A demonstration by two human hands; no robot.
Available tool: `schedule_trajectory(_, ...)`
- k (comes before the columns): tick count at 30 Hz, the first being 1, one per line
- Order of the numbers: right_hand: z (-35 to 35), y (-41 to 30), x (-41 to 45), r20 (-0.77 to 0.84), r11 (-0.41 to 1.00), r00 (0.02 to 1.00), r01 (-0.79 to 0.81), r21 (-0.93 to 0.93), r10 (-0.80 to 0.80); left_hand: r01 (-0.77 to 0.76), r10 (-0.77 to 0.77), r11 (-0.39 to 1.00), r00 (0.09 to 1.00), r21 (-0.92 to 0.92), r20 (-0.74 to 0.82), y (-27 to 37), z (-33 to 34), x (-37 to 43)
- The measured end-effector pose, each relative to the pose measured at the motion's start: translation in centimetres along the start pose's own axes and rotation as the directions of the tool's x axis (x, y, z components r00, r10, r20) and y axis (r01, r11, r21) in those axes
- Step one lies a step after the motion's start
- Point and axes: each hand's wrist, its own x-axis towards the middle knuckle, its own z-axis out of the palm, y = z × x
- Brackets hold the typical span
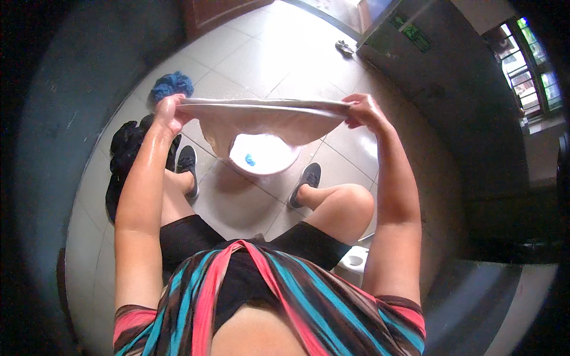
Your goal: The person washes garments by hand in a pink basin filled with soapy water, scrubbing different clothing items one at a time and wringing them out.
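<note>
A pale, wet-looking cloth [267, 118] is stretched level between my two hands, its lower part hanging down. My left hand [171, 114] grips one end and my right hand [364, 111] grips the other. Below the cloth, between my feet, a round white basin [271, 155] stands on the tiled floor, partly hidden by the cloth's lower edge. A small blue thing [250, 159] shows inside the basin; I cannot tell what it is.
A blue crumpled cloth bundle [173, 84] lies on the tiles beyond my left hand. Dark clothes [127, 151] are heaped beside my left leg. A small grey crumpled thing [344, 48] lies by the far doorway. A white plastic stool [354, 263] is under me at the right.
</note>
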Motion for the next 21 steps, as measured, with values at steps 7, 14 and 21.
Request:
schedule_trajectory(7,-1.3,-1.0,1.0,0.049,0.676,0.977,0.106,0.729,-0.206,0.089,-0.117,0.992,0.892,0.084,0.436,-0.1,2.4,-1.8)
schedule_trajectory(14,-0.4,-2.9,1.4,-0.164,0.894,0.927,0.262,-0.363,-0.338,-0.558,0.38,-0.186,0.718,0.809,0.583,-2.3,2.1,-0.2)
schedule_trajectory(21,-0.1,1.6,1.1,-0.109,0.553,0.963,0.049,-0.831,-0.248,-0.313,0.438,-0.08,0.842,0.946,0.316,-0.7,1.2,-0.7)
